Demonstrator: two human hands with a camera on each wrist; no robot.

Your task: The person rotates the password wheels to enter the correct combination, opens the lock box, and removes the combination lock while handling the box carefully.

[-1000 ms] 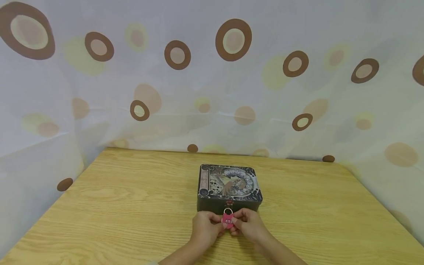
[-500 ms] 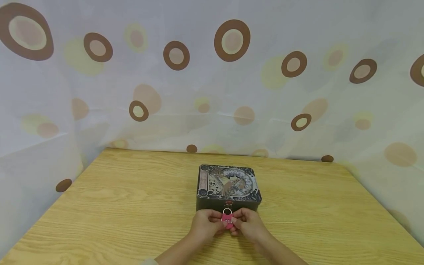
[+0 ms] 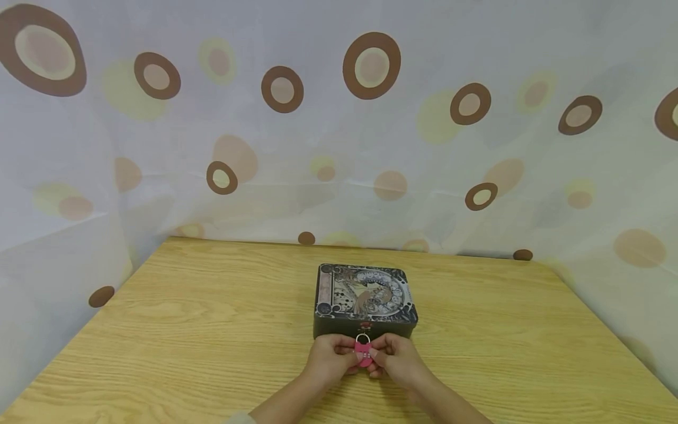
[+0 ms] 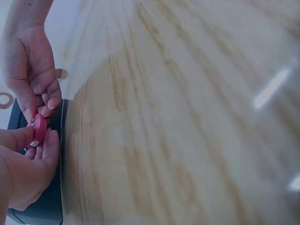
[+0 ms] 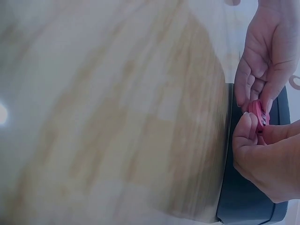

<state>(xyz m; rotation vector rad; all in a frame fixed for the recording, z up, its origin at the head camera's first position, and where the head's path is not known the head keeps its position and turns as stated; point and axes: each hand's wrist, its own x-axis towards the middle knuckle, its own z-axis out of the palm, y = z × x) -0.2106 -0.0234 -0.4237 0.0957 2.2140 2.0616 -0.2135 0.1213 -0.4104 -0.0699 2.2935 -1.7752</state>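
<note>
A pink combination padlock (image 3: 363, 348) with small number wheels hangs at the front of a dark tin box (image 3: 365, 294) with a picture on its lid. Its metal shackle stands up near the red-marked clasp (image 3: 366, 325); whether it passes through the clasp is too small to tell. My left hand (image 3: 329, 360) pinches the lock's left side, thumb across its face. From the right, my right hand (image 3: 399, 360) pinches it with the thumb by the wheels. Both wrist views show the padlock (image 4: 39, 129) between the two hands, against the box's dark side (image 5: 243, 197).
The box stands on a wood-grain table (image 3: 222, 330). Behind and at both sides hangs a pale sheet (image 3: 296, 147) with brown and yellow circles. Table surface extends left and right of the box.
Both hands stay on the padlock in nearly the same place. My left thumb has shifted slightly over the padlock's face toward the wheels. The box has not moved.
</note>
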